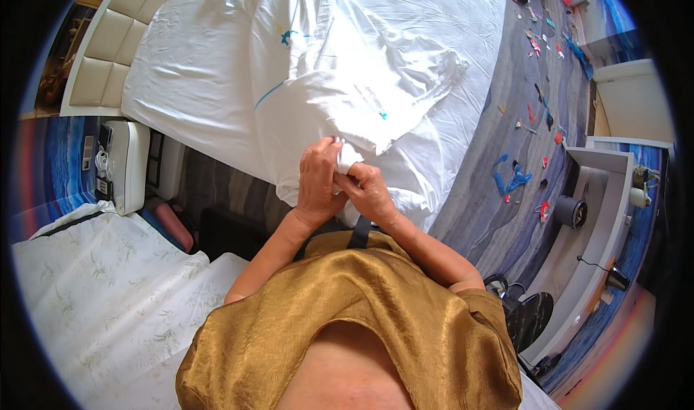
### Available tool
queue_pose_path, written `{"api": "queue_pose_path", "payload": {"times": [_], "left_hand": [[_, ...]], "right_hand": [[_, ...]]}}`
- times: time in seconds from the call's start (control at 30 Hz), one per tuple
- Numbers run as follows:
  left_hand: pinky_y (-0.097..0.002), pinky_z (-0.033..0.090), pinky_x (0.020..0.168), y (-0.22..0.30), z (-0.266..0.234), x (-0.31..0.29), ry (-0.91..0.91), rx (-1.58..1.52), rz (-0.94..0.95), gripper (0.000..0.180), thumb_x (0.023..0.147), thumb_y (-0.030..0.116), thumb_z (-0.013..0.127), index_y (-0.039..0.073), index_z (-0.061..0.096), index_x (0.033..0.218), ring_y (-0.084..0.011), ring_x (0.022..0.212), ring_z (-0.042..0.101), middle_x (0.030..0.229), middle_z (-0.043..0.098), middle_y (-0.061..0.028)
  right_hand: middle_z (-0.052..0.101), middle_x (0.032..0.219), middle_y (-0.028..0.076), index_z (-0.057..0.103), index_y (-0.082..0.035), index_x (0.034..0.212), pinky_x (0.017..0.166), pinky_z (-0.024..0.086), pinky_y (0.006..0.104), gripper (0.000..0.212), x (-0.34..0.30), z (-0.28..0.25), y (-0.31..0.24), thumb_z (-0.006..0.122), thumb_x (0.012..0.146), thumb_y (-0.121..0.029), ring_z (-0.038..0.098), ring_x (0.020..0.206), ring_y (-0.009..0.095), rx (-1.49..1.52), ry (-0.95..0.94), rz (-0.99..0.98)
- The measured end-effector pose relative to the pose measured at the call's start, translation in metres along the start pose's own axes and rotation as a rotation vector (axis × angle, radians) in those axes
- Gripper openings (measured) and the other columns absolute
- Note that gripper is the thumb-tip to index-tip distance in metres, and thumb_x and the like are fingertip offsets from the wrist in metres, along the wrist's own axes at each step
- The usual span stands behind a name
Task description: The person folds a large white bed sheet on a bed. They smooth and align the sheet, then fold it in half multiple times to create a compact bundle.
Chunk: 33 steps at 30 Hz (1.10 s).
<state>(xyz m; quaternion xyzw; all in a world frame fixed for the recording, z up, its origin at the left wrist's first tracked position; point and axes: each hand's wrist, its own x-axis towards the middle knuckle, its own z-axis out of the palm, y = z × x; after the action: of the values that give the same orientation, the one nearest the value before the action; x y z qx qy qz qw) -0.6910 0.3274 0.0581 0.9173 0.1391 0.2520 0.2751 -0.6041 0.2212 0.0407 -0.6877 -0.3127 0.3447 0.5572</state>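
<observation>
A white cloth (pixel 318 110) with small blue marks and a blue line lies loosely bunched over the near part of the bed. My left hand (pixel 318 175) and my right hand (pixel 367 192) meet at its near edge, close to my body. Both have closed fingers on a gathered bit of the cloth, which shows as a white fold between them. The rest of the cloth spreads away from my hands in wrinkles, with a pointed corner to the right of them. My fingertips are partly hidden by the fold and by each other.
A bed with a white sheet (pixel 195 56) and a padded cream headboard (pixel 116 31) lies ahead. At left stands a white cabinet (pixel 129 164) beside a second, patterned mattress (pixel 94 287). Scattered small items and a blue cloth (pixel 517 180) lie on the grey floor (pixel 477 215) at right, near a shelf unit (pixel 603 161).
</observation>
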Motion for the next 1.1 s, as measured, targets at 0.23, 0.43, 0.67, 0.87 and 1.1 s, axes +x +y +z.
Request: {"api": "queue_pose_path", "payload": {"times": [0.23,0.43,0.67,0.87,1.1], "left_hand": [[-0.0399,0.05,0.081,-0.033,-0.023,-0.002,-0.082,-0.082,0.042,0.042,0.07,0.0,0.067,0.004,0.059,0.111,-0.0342,0.093,0.06,0.103,0.06,-0.014],[-0.0396,0.049,0.069,-0.035,-0.036,-0.013,-0.167,-0.113,-0.015,0.032,0.07,-0.001,0.067,0.002,0.066,0.102,-0.0316,0.079,0.058,0.086,0.057,-0.0113],[-0.0367,0.047,0.065,-0.003,-0.054,-0.021,-0.2,-0.221,0.06,0.033,0.07,0.004,0.071,0.007,0.067,0.102,-0.0282,0.074,0.056,0.079,0.055,-0.0087],[-0.0328,0.047,0.062,0.012,-0.083,-0.022,-0.09,-0.395,0.019,0.035,0.067,0.004,0.077,0.004,0.069,0.101,-0.0235,0.071,0.058,0.078,0.059,-0.008],[-0.0279,0.048,0.062,0.006,-0.132,-0.001,0.249,-0.297,0.035,0.019,0.081,0.011,0.07,0.001,0.068,0.097,-0.0173,0.072,0.063,0.083,0.067,-0.009]], "right_hand": [[0.059,0.072,0.014,0.06,0.0,0.08,0.058,0.046,0.0367,0.014,-0.007,0.006,-0.027,0.067,0.084,-0.012,0.058,0.063,0.03,-0.11,-0.005,-0.279],[0.064,0.078,0.006,0.065,-0.003,0.095,0.056,0.049,0.0281,0.011,0.008,-0.008,-0.031,0.068,0.084,-0.005,0.06,0.06,0.018,0.025,0.223,-0.226],[0.054,0.127,0.011,0.047,-0.011,0.135,0.061,0.051,0.0282,0.066,0.062,-0.006,-0.003,0.078,0.076,-0.013,0.062,0.07,0.017,-0.205,0.147,-0.099],[0.067,0.086,0.01,0.038,-0.002,0.137,0.064,0.052,0.0329,0.071,0.088,0.016,0.083,0.075,0.079,-0.02,0.063,0.058,0.021,-0.378,0.137,0.008],[0.067,0.081,0.011,0.041,-0.005,0.135,0.074,0.051,0.0414,0.062,0.074,0.009,0.099,0.067,0.079,-0.009,0.065,0.079,0.034,-0.338,-0.034,0.145]]}}
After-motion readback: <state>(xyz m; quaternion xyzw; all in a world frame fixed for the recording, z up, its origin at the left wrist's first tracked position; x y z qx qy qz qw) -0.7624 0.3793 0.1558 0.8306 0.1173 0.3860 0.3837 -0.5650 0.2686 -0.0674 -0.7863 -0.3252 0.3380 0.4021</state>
